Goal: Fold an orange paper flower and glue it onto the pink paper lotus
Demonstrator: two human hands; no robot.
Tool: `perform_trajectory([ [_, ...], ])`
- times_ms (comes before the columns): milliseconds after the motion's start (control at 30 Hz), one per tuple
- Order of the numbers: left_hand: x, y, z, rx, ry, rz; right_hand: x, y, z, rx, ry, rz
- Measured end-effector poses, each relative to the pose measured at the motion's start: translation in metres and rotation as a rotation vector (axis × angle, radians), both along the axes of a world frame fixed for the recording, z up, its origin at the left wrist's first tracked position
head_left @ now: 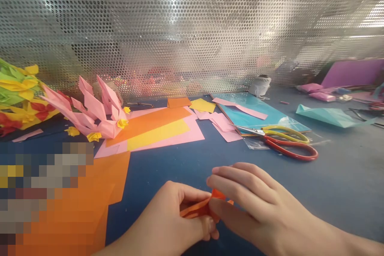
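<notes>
Scissors beyond right hand and folded orange paper, near pink scraps.

Orange-red paper shows between the left hand and the right hand, over a blue worktop. Beyond the right hand, scissors carry one red and one yellow handle; beyond the left hand, sheets are pink, orange and yellow, and past both runs a silvery panel dotted with holes.

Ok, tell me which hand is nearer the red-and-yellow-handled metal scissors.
Right. The right hand is just below the scissors in view; the left hand is farther off, lower left.
</notes>
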State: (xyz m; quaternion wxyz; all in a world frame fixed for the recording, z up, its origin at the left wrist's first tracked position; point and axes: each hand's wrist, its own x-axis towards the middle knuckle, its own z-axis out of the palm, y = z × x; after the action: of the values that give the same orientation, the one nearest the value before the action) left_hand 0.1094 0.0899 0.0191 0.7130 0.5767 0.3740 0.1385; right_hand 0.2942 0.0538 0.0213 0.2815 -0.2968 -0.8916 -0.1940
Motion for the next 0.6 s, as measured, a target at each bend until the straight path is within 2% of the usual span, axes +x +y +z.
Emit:
perform_trajectory([
  [167,-0.0020,-0.0018,-0.0012,-0.005,-0.014,-0.003,0.0005,-0.0018,0.0004,-0.023,0.085,0.011],
  [600,0.0010,-0.0016,-0.0060,0.037,-0.034,-0.003,-0.0028,-0.0084,0.0035,0.012,0.044,-0.039],
])
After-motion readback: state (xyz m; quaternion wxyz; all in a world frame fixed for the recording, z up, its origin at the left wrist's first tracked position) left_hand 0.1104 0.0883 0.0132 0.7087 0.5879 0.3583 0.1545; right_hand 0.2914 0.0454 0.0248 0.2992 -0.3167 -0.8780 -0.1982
